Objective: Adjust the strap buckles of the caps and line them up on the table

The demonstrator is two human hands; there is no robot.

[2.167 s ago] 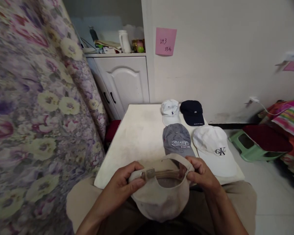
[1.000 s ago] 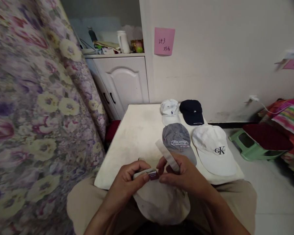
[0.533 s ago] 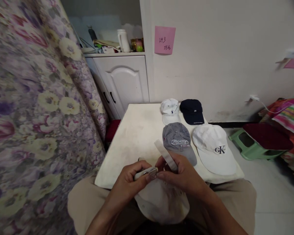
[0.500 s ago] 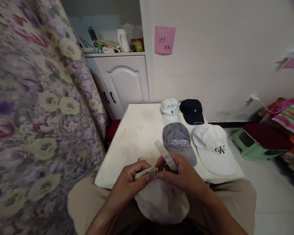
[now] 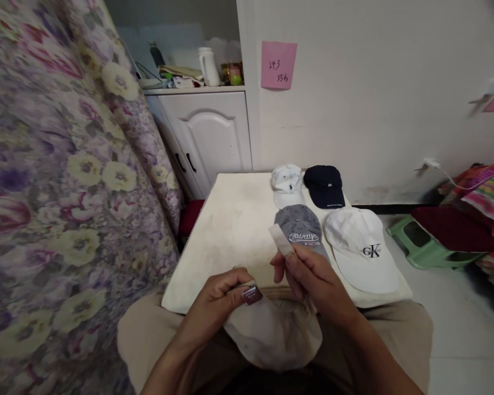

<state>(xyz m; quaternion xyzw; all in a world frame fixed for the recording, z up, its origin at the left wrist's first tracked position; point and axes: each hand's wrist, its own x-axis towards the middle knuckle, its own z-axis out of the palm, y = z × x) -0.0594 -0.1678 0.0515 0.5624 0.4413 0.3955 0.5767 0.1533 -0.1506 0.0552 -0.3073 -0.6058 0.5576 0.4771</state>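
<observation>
A beige cap (image 5: 278,337) rests over my lap at the table's near edge, its brim largely hidden. My left hand (image 5: 219,302) is closed on the cap's left side, thumb beside the shiny metal buckle (image 5: 252,295). Pinched in my right hand (image 5: 315,277) is the cap's pale back strap (image 5: 280,238), its loose end pointing up and left. Strap and buckle are apart. Just beyond my right hand lies a grey cap (image 5: 298,219) with white lettering, partly covered by the hand and strap.
On the cream-covered table (image 5: 218,236) are also a small white cap (image 5: 287,184), a navy cap (image 5: 324,186) and a larger white cap (image 5: 362,247). A floral curtain (image 5: 74,219) hangs at left. A green stool (image 5: 432,241) stands right of the table.
My right hand has moved up and right with the strap, away from the buckle. My left hand has stayed on the cap, and the buckle's face now shows.
</observation>
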